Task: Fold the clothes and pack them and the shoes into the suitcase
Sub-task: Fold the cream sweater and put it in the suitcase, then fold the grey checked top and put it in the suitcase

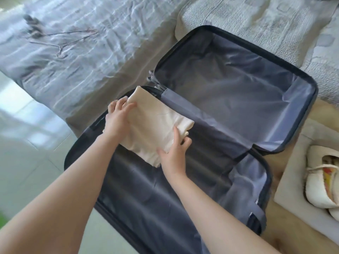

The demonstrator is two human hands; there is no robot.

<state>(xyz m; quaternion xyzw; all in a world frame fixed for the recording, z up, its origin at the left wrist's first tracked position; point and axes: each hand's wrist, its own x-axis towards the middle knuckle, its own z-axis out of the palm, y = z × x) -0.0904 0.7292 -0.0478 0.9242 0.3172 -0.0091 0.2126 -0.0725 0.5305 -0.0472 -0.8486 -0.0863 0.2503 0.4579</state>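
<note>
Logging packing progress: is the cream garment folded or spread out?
Folded: the cream garment is a compact layered rectangle, held by the left hand and right hand.

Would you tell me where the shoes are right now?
In the head view, the cream shoes sit at the right edge on a pale board, outside the open suitcase to its right.

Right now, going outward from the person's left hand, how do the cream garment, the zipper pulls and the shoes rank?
1. cream garment, gripped by the left hand itself.
2. zipper pulls, just beyond, at the suitcase edge.
3. shoes, far right, outside it.
</note>
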